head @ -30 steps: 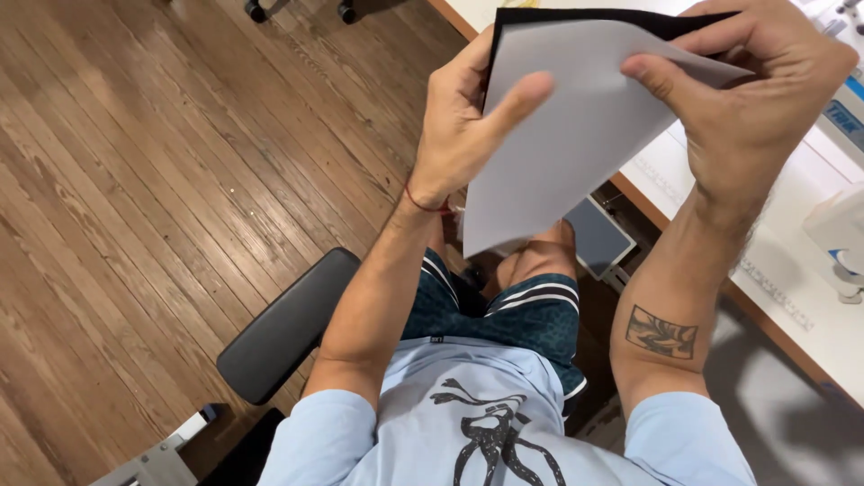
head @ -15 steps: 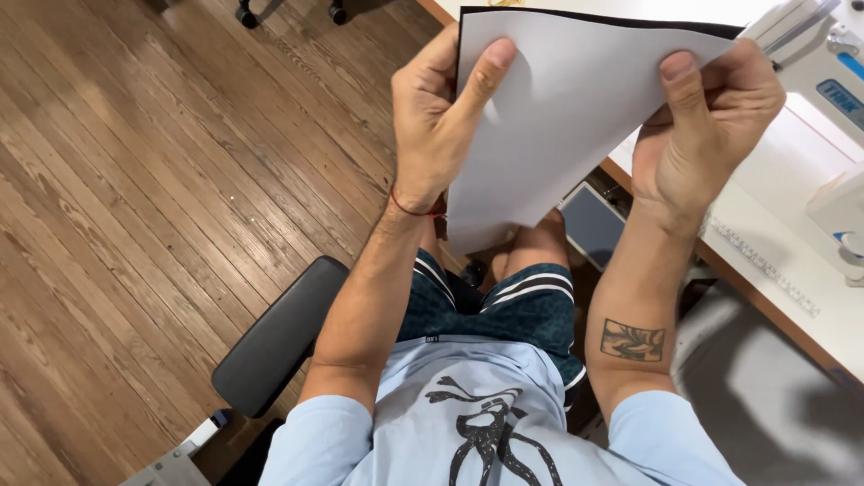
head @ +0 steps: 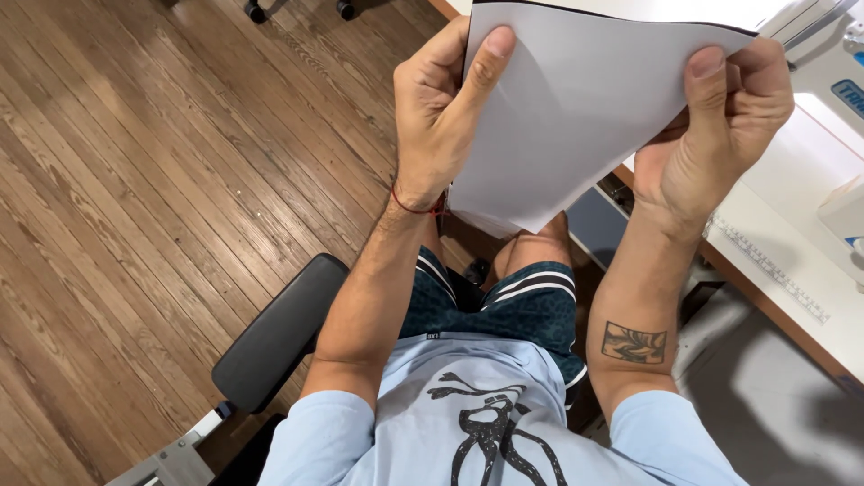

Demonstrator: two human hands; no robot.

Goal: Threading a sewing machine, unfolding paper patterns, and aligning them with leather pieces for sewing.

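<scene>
I sit and hold a white sheet with a thin dark edge (head: 576,108) up in front of me, over my lap. My left hand (head: 441,112) grips its left side, thumb lying on the front face. My right hand (head: 715,121) pinches its right side, thumb on the front near the top corner. The sheet hangs flat and slightly tilted, its lower corner pointing down toward my knees. It hides part of the table behind it.
A white work table (head: 801,180) with a wooden edge and a ruler strip runs along the right, with a sewing machine (head: 828,36) on it. Below left is a black padded seat (head: 274,337). Wooden plank floor (head: 153,180) fills the left; chair castors (head: 256,11) at top.
Both hands have straightened the sheet and shifted it slightly left; a second ago it was angled with a dark layer showing at its top edge. My grip moved toward the top corners.
</scene>
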